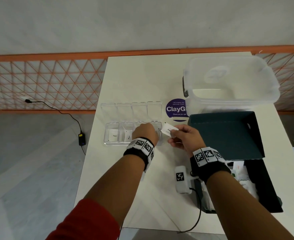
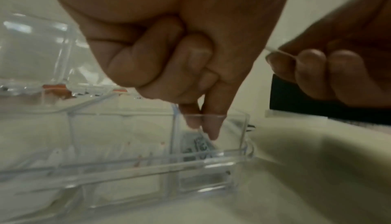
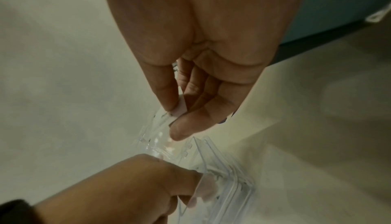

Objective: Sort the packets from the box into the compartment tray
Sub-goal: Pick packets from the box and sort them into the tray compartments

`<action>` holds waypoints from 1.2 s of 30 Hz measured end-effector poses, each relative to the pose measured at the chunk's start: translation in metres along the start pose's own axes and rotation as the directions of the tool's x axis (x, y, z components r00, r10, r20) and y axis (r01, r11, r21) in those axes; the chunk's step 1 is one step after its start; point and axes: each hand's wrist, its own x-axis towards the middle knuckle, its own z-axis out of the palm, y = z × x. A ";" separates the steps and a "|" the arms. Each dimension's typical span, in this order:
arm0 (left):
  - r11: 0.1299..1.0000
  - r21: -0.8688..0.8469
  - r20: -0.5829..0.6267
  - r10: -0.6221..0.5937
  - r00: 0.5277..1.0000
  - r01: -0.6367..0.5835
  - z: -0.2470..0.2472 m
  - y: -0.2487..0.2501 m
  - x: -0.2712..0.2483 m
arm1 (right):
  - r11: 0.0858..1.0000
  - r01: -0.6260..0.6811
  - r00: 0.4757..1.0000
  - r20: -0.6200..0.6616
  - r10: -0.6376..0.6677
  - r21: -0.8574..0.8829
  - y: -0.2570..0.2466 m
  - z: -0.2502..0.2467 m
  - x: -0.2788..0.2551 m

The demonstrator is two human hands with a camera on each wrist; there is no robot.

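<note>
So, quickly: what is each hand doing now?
Left hand: fingertips pinch a packet inside the tray's rightmost compartment.
Right hand: pinches a white packet beside the tray.

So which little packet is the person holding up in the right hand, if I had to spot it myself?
Start at the white table and find the clear plastic compartment tray near its left edge. Just off the tray's right end, before the dark open cardboard box, the right hand pinches a small white paper packet. Unlike the packets lying in the compartments, it is held in the air, tilted.
</note>
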 end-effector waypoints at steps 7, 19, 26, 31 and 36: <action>0.971 0.154 -0.074 0.195 0.978 -0.182 0.004 -0.008 -0.003 | 1.000 -0.011 1.000 0.015 0.011 -0.005 -0.001 0.003 0.004; 0.965 0.072 0.050 0.249 0.967 -0.252 -0.017 -0.018 -0.005 | 1.000 -0.023 1.000 0.021 0.023 0.000 0.005 0.007 0.006; 0.857 -0.433 -0.161 0.233 0.959 -0.281 -0.044 -0.045 -0.024 | 1.000 -0.025 0.998 0.054 0.025 0.001 0.002 0.026 0.008; 0.733 -0.600 -0.150 0.289 0.945 -0.320 -0.046 -0.062 -0.035 | 0.998 0.021 0.985 0.171 -0.009 -0.065 0.001 0.049 0.003; 0.771 -0.547 -0.126 0.308 0.943 -0.325 -0.052 -0.083 -0.037 | 0.992 0.040 0.968 0.251 -0.009 -0.118 0.003 0.066 0.003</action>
